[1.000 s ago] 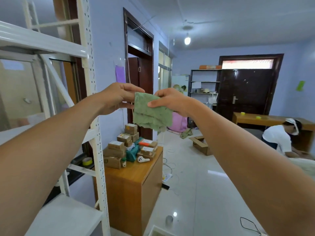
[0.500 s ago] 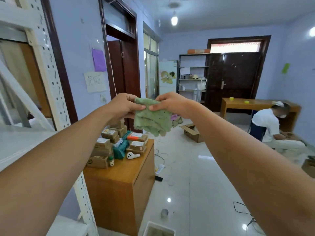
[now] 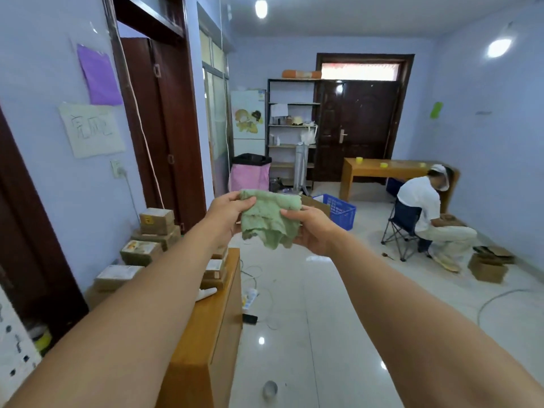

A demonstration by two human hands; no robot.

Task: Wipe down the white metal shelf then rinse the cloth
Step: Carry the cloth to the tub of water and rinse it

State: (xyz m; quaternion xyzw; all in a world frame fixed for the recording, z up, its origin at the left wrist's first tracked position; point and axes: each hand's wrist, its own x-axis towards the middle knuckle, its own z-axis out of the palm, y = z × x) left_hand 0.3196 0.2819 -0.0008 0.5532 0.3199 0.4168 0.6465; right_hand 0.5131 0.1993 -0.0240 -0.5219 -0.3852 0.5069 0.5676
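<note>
A crumpled green cloth (image 3: 270,220) hangs in the air at arm's length, in the middle of the view. My left hand (image 3: 228,214) pinches its upper left corner. My right hand (image 3: 312,228) grips its right side from below. Of the white metal shelf, only a perforated upright (image 3: 13,346) shows at the bottom left edge.
A wooden cabinet (image 3: 206,328) with several small cardboard boxes (image 3: 156,221) stands below my left arm. Cables and a small round object (image 3: 270,389) lie on the tiled floor. A person (image 3: 424,207) sits on a folding chair at the right. A blue crate (image 3: 338,210) sits beyond the cloth.
The view has swung right, away from the shelf, which has slid out to the left edge. Both hands, still holding the cloth, have dropped lower and the cloth is more bunched.
</note>
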